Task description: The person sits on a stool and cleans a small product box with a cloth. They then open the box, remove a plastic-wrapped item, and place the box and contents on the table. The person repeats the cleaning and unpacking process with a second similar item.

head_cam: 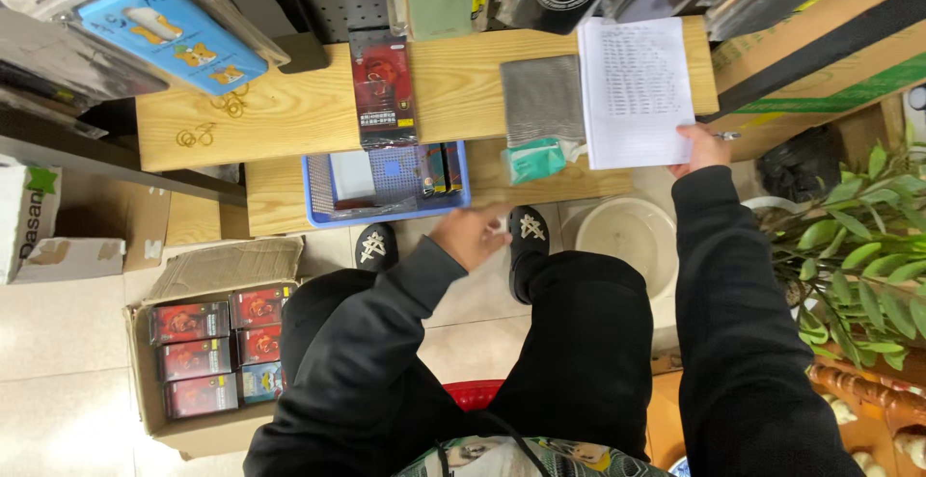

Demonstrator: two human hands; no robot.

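My right hand (702,148) grips the lower corner of a white sheet of paper (637,91) covered in lines of writing, held over the wooden bench (289,110); a pen tip shows beside the fingers. My left hand (470,234) hovers blurred just below the bench's front edge, near a blue mesh basket (320,215), and I see nothing in it. A red and black flat packet (384,91) lies on the bench above the basket. A grey cloth-like packet (542,99) and a teal item (533,160) lie left of the paper.
A cardboard box (154,409) of red packets stands on the floor at lower left. A pale basin (625,236) sits below the bench. A green plant (858,255) is at right. Packaged goods hang above the bench. My black shoes (529,226) rest on the tiles.
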